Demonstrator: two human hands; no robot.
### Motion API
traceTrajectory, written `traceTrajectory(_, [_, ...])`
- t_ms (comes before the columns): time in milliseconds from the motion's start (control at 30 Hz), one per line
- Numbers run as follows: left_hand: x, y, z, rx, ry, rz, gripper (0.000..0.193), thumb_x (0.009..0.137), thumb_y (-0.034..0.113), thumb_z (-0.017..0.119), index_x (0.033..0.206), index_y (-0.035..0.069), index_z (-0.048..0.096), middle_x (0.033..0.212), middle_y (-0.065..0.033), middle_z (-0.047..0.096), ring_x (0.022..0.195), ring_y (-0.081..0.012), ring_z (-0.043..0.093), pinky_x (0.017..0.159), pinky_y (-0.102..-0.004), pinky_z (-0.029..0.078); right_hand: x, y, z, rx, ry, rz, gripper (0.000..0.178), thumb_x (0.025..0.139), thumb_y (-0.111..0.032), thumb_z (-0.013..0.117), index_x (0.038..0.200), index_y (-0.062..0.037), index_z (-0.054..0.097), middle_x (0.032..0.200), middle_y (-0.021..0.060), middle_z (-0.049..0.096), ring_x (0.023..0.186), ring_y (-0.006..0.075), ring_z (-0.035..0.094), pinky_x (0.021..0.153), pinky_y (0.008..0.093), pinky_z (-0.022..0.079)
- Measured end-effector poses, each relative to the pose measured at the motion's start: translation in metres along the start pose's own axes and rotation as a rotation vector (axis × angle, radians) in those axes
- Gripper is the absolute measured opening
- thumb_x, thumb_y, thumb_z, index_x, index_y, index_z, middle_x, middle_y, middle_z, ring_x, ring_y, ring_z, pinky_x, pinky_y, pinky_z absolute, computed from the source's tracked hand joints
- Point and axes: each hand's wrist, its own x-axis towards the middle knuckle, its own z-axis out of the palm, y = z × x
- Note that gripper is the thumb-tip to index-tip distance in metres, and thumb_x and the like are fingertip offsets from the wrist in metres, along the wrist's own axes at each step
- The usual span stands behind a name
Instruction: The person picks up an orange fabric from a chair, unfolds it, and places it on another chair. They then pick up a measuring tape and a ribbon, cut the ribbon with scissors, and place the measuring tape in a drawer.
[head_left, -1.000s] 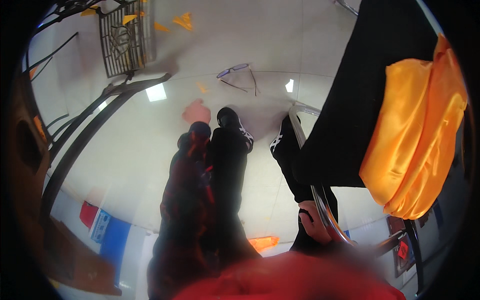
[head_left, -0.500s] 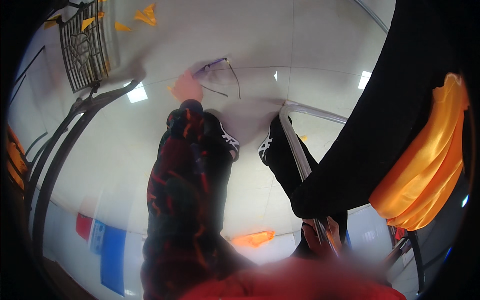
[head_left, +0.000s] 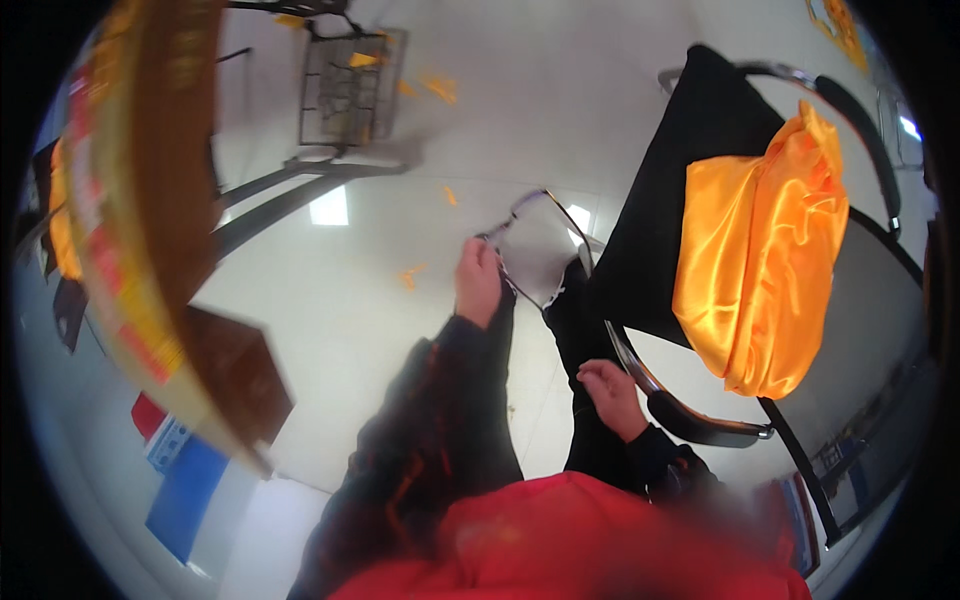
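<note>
Two hands: the left bare hand [head_left: 478,284] grips one end of a pair of thin-rimmed, purplish glasses [head_left: 530,202]; the right bare hand [head_left: 613,400], fingers loosely curled, holds nothing that shows.
Glasses: just ahead of the left hand, both arms unfolded (whether their tips touch anything is unclear); the end grip probably spares the lenses from fingerprints.
Chair: a black-seated chair with curved metal tubing [head_left: 645,240], near the right hand.
Cloth: a folded, shiny orange satin cloth [head_left: 760,275] lies on the seat, likely so it stays clean.
Floor: pale glossy tiles [head_left: 375,325] with small orange scraps [head_left: 438,88], apparently fallen rather than arranged.
</note>
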Motion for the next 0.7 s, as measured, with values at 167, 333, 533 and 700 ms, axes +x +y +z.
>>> traceTrajectory(167, [-0.099,0.115,-0.08,0.15,-0.002,0.146,0.01,0.089,0.011,0.048,0.088,0.002,0.051,0.072,-0.0129,0.059,0.068,-0.0264,0.06,0.063,-0.0341,0.046,-0.035,-0.126,-0.023,0.421,-0.049,0.111,0.045,0.094,-0.044,0.035,0.116,-0.0071,0.048,0.091,0.0035,0.061,0.075,0.0083,0.052,0.067,0.0236,0.044])
traceTrajectory(333, [-0.165,0.183,-0.162,0.221,0.125,0.256,0.009,0.087,0.011,0.051,0.089,0.003,0.054,0.076,-0.0184,0.058,0.072,-0.0375,0.057,0.062,-0.0394,0.045,-0.084,-0.213,-0.004,0.141,-0.26,0.046,0.031,0.094,-0.029,0.044,0.113,-0.0055,0.05,0.086,0.0037,0.062,0.071,0.006,0.052,0.06,0.0208,0.044])
traceTrajectory(533, [-0.206,0.206,-0.235,-0.001,0.322,0.349,0.011,0.089,0.009,0.052,0.096,0.002,0.056,0.073,-0.0095,0.058,0.068,-0.0209,0.058,0.062,-0.0305,0.046,-0.123,-0.275,0.045,-0.132,-0.333,-0.258,0.022,0.093,-0.021,0.046,0.094,-0.0032,0.058,0.062,0.0008,0.055,0.053,0.0058,0.048,0.05,0.0187,0.038])
traceTrajectory(700, [-0.234,0.204,-0.282,-1.23,0.176,0.177,0.022,0.093,0.014,0.047,0.105,-0.002,0.057,0.08,-0.0054,0.058,0.07,-0.0132,0.056,0.067,-0.0275,0.048,-0.125,-0.338,0.083,-0.106,-0.409,-0.426,0.024,0.093,-0.02,0.043,0.084,-0.0028,0.057,0.054,0.0001,0.046,0.048,0.0064,0.042,0.045,0.0214,0.032])
